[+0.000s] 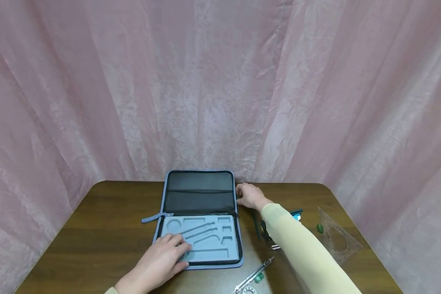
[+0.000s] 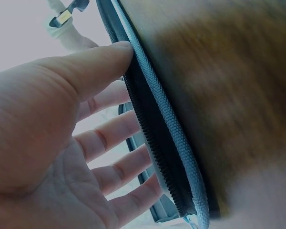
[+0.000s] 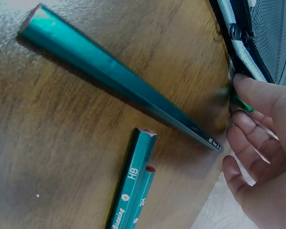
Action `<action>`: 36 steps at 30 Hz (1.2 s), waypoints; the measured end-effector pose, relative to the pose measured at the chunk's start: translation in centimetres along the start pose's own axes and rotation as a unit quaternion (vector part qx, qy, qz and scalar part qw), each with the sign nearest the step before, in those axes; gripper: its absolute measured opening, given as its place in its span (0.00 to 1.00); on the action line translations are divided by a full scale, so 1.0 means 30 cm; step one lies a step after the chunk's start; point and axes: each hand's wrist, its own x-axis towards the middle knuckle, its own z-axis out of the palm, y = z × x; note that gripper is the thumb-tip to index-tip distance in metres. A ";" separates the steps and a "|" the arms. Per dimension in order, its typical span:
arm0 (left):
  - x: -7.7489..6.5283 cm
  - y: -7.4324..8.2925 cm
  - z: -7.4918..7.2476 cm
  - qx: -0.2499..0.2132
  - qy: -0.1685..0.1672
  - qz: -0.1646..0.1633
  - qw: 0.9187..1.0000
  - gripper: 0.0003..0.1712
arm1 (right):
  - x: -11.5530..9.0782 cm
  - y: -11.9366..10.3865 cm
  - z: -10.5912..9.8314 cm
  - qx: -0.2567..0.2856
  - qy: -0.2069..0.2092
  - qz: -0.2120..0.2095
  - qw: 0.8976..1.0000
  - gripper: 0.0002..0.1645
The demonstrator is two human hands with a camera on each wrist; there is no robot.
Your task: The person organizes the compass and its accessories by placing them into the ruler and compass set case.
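Note:
A blue zip case lies unfolded on the table, with a dark mesh lid and a pale blue tray of shaped recesses. My left hand rests over the tray's front left part, fingers spread; its thumb lies along the zipper edge. Beyond the lid's right side, my right hand curls its thumb and fingers about a small green thing, mostly hidden by them. Near that hand lie a teal pencil and an HB pencil with another beside it.
Right of the case lie a metal compass, a small green piece and a white round item. Farther right are a clear set square and another green piece. A pink curtain hangs behind the table.

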 end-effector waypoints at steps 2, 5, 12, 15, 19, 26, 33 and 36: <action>0.000 0.000 -0.003 0.002 0.002 0.000 1.000 0.18 | 0.007 0.018 0.016 0.010 0.003 0.007 1.000 0.17; -0.001 0.003 -0.007 0.000 0.000 -0.001 1.000 0.18 | -0.028 -0.018 -0.019 0.015 0.001 0.014 1.000 0.15; -0.001 0.002 0.000 -0.003 0.000 -0.003 1.000 0.19 | -0.087 -0.049 -0.091 0.031 -0.017 0.016 0.999 0.15; 0.000 -0.001 0.006 0.002 0.001 -0.002 1.000 0.19 | -0.143 -0.120 -0.167 0.029 -0.024 0.024 0.999 0.13; -0.001 -0.001 0.009 0.004 0.001 -0.002 1.000 0.19 | -0.214 -0.238 -0.257 0.020 -0.044 0.061 0.997 0.08; -0.003 0.006 0.008 -0.002 -0.001 -0.005 1.000 0.19 | -0.225 -0.178 -0.221 0.030 -0.023 0.012 0.999 0.06; 0.001 0.003 0.005 0.007 0.019 0.007 1.000 0.19 | -0.296 -0.244 -0.291 0.057 -0.016 0.013 0.998 0.03; 0.004 0.004 0.001 0.005 0.015 0.006 1.000 0.19 | -0.317 -0.251 -0.303 0.068 -0.016 0.004 0.998 0.07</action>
